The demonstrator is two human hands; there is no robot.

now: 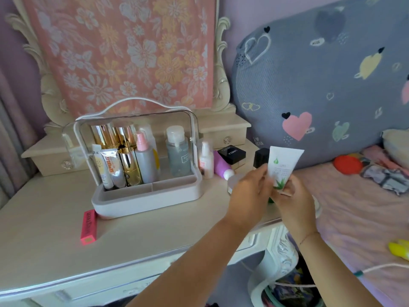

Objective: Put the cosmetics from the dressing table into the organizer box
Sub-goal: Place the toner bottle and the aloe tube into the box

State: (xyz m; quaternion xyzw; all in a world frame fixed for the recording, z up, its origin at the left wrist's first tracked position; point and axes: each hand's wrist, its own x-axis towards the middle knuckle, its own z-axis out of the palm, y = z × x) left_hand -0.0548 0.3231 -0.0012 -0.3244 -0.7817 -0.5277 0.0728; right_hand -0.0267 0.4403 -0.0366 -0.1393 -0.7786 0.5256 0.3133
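Observation:
A white tube with a green aloe print stands upright between both my hands, over the table's right edge. My right hand grips its lower end; my left hand pinches its left side. The organizer box, pale pink with a clear open lid, stands at the table's middle and holds several bottles and tubes. To its right remain a small white bottle, a purple bottle, a black-lidded jar, a black box and a round jar. A pink stick box lies at the front left.
The cream dressing table has small drawers at the back and a mirror covered by a floral cloth. A bed with a blue cushion, clothes and a red object adjoins the table on the right.

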